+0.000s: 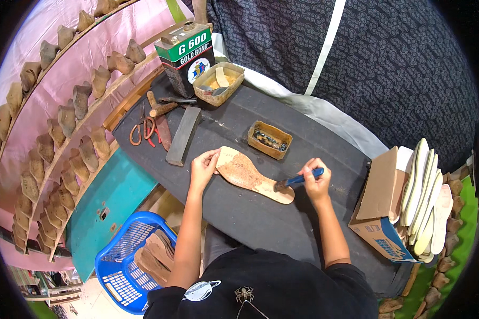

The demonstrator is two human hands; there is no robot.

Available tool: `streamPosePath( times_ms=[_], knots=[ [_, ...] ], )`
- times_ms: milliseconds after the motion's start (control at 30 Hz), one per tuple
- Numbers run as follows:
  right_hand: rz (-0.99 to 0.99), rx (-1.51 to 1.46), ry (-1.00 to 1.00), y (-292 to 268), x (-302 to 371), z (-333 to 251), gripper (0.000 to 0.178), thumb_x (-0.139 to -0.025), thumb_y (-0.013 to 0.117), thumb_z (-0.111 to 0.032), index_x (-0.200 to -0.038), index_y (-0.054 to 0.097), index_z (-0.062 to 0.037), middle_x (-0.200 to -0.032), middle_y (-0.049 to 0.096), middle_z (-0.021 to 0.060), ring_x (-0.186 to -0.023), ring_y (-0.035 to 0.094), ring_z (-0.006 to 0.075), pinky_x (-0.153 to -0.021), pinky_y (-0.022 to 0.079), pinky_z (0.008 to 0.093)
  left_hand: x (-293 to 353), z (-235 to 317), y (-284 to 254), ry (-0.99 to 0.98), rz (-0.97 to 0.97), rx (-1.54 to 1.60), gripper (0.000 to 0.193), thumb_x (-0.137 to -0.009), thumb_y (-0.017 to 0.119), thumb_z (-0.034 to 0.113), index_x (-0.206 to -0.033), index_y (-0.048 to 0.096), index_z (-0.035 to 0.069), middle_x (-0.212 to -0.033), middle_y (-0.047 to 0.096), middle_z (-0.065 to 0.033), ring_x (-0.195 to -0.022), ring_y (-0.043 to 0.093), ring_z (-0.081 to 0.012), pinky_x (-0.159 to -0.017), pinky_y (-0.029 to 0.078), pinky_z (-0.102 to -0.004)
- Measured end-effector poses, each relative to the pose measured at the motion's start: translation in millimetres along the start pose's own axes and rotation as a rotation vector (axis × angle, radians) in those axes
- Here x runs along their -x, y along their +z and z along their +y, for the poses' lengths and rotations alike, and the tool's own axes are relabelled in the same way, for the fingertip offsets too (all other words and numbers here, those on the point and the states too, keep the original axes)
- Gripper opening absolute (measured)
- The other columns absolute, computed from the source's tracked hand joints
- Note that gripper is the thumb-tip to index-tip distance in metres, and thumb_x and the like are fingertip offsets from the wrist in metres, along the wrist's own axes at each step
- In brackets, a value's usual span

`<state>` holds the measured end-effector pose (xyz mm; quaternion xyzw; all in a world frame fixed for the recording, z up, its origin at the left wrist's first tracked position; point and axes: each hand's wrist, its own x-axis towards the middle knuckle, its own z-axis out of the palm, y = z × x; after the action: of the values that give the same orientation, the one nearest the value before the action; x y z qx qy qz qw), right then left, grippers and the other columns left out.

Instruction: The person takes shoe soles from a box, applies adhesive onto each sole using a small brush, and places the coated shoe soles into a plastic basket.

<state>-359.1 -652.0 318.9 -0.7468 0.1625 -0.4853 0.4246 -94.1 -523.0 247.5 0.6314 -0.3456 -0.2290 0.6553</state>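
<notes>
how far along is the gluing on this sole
Most of the sole already looks darker, coated. The right hand holds a blue-handled brush at its narrow end, and the left hand steadies the wide end. That pale end strip and the stacked soles remain.

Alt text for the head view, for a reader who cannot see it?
On a black work board, the left hand steadies a tan shoe insole while the right hand brushes its end with a blue-handled brush. A blue basket sits lower left.
</notes>
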Motion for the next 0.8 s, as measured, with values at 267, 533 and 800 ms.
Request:
streamPosePath(
  times_ms=[267,533,800],
  knots=[
    [0.307,-0.167,0.248,-0.3,-38.9,0.5,0.019,-0.083,0.051,-0.015,-0.068,0.044,-0.0061,-0.055,0.052,0.0039,-0.038,0.042,0.006,-0.035,0.033,0.0184,0.9,4.0,2.6,-0.005,0.003,0.027,0.024,-0.084,0.053,0.015,-0.101,0.059,0.0,-0.072,0.059,-0.0011,-0.056,0.05,-0.0021,-0.044,0.042,-0.0159],
    [0.26,-0.128,0.152,48.7,-72.3,51.7,0.016,-0.083,0.056,-0.016,-0.078,0.047,-0.0028,-0.068,0.058,0.0056,-0.053,0.055,0.0081,-0.047,0.045,0.0197,0.4,1.2,-1.8,0.026,-0.069,0.148,0.026,-0.087,0.048,0.015,-0.107,0.055,-0.001,-0.076,0.059,-0.0015,-0.051,0.047,-0.0026,-0.044,0.041,-0.0156],
    [0.048,0.18,0.138,58.6,-74.7,68.3,0.02,-0.08,0.059,-0.019,-0.075,0.049,-0.0021,-0.056,0.054,0.0031,-0.05,0.053,0.0071,-0.044,0.038,0.0213,-1.0,2.3,-1.5,0.034,-0.052,0.137,0.027,-0.087,0.047,0.015,-0.108,0.054,-0.001,-0.077,0.058,-0.0016,-0.051,0.046,-0.002,-0.045,0.04,-0.0154]
  ],
)
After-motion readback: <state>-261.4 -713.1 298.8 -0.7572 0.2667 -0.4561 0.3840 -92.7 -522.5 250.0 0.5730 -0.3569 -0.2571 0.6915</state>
